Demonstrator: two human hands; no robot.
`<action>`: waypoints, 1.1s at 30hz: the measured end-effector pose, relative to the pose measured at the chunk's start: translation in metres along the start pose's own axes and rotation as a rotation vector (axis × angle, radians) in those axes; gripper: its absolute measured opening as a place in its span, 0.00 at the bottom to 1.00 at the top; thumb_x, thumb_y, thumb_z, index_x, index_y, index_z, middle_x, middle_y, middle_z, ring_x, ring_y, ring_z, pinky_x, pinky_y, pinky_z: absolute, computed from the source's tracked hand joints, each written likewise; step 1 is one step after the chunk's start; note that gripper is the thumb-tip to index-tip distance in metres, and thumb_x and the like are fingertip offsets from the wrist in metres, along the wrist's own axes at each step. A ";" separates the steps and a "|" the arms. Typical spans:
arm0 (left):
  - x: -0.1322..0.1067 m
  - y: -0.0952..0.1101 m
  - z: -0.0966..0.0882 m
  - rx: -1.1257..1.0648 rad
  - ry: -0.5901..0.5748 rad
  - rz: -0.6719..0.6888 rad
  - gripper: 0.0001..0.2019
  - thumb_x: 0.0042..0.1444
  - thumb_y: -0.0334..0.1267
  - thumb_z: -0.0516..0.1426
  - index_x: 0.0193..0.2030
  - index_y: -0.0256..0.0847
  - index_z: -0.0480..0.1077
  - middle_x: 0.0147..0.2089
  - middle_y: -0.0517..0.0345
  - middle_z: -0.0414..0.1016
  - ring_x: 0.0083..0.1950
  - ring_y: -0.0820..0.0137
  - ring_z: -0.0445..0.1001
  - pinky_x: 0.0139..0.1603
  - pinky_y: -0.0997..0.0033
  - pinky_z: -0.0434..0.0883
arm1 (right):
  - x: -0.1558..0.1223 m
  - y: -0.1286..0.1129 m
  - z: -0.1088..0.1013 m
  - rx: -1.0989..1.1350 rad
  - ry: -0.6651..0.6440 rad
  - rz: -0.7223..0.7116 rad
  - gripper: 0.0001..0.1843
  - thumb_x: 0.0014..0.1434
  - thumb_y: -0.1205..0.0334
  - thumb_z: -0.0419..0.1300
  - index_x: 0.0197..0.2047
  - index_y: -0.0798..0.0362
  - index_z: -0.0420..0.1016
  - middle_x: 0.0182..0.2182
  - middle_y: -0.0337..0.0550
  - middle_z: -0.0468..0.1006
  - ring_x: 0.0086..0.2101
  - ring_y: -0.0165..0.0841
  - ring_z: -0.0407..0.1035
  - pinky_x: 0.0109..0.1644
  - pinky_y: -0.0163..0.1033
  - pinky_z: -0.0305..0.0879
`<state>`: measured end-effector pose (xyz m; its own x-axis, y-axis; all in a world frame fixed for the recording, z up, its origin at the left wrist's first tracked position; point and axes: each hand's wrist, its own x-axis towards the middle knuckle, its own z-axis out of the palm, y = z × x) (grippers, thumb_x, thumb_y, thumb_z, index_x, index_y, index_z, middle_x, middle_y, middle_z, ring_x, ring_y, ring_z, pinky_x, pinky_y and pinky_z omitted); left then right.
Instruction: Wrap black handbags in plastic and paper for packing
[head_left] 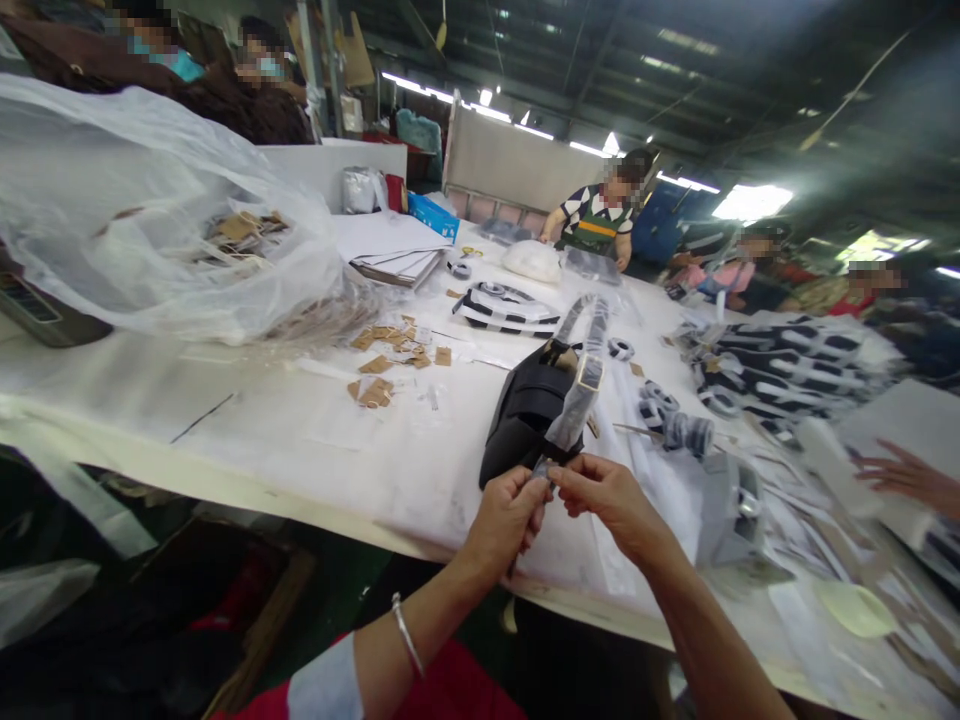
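Left hand (504,522): closed, pinching the lower end of a plastic-wrapped strap (576,400).
Right hand (609,498): closed on the same end, just beside the left hand.
Things: black padded bag (525,420), joined to the strap, lying near the front edge of the bench (225,480).
Rest: brown card tags (375,365) mid-bench; a co-worker's hand (907,475) at right.

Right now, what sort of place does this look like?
Probably a factory assembly workshop: a long white-covered table holds bundled black-and-white pieces and scattered cardboard tags, with a co-worker at its far end under a high industrial roof.
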<state>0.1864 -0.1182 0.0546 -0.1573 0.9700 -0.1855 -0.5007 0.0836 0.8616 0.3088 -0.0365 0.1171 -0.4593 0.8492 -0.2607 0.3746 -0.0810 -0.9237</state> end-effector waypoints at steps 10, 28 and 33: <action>-0.009 0.012 0.000 -0.410 -0.162 -0.265 0.20 0.44 0.51 0.66 0.31 0.36 0.69 0.18 0.71 0.59 0.14 0.85 0.50 0.15 0.79 0.42 | -0.002 0.001 0.005 0.097 -0.058 0.110 0.19 0.42 0.49 0.72 0.27 0.56 0.75 0.21 0.38 0.76 0.22 0.29 0.69 0.31 0.37 0.69; -0.010 0.002 0.009 -0.260 -0.014 -0.114 0.23 0.46 0.58 0.64 0.31 0.37 0.68 0.17 0.68 0.64 0.12 0.83 0.54 0.12 0.79 0.47 | -0.041 0.011 0.020 0.643 -0.243 0.091 0.18 0.54 0.51 0.66 0.43 0.53 0.76 0.12 0.22 0.47 0.14 0.21 0.32 0.15 0.29 0.37; -0.006 0.003 0.000 -0.201 -0.051 -0.058 0.23 0.49 0.58 0.63 0.31 0.37 0.68 0.17 0.69 0.63 0.12 0.83 0.52 0.12 0.80 0.47 | -0.036 0.018 0.029 0.615 -0.162 0.040 0.18 0.55 0.45 0.64 0.39 0.52 0.75 0.13 0.23 0.48 0.13 0.21 0.34 0.15 0.29 0.38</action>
<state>0.1856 -0.1242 0.0584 -0.0825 0.9756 -0.2037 -0.6686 0.0974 0.7373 0.3088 -0.0831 0.1018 -0.5885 0.7534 -0.2933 -0.1152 -0.4372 -0.8920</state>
